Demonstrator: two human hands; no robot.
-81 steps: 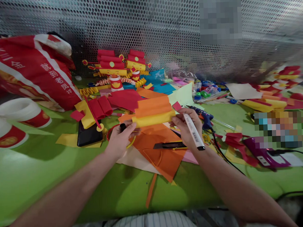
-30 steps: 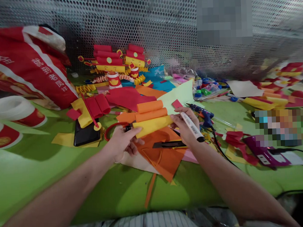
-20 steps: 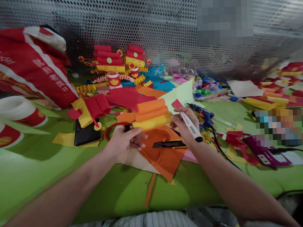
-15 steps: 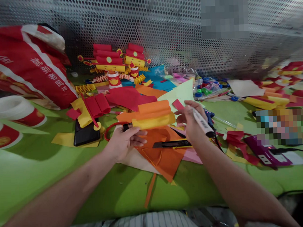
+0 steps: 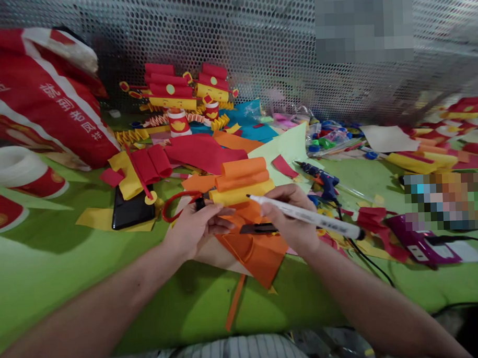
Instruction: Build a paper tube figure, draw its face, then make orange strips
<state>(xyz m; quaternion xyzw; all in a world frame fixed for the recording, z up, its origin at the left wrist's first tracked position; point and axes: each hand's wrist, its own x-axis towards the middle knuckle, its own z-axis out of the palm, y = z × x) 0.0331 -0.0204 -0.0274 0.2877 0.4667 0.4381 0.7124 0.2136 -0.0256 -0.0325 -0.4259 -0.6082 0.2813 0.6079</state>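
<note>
A folded paper hat of orange rolls over a yellow band (image 5: 243, 192) lies in front of me. My left hand (image 5: 193, 225) is closed at its lower left edge, with the thumb along the yellow paper. A small black piece like a marker cap (image 5: 200, 203) sticks up by that thumb. My right hand (image 5: 293, 213) grips a white marker (image 5: 314, 215), uncapped, its dark tip at the yellow band's right part. Beneath the hands lie orange paper (image 5: 265, 259) and a black utility knife (image 5: 258, 229), partly covered by my right hand. Red-handled scissors (image 5: 167, 207) rest beside the left hand.
Finished red-and-yellow paper figures (image 5: 171, 92) stand at the back by a perforated metal screen. A blue glue gun (image 5: 321, 181) lies right, its cable trailing. A phone (image 5: 132, 214), paper cups (image 5: 23, 173) and a red bag (image 5: 59, 101) are on the left.
My right hand has swung the marker down and left, turning its tip onto the yellow band. The glue gun is now uncovered. My left hand stays at the paper hat.
</note>
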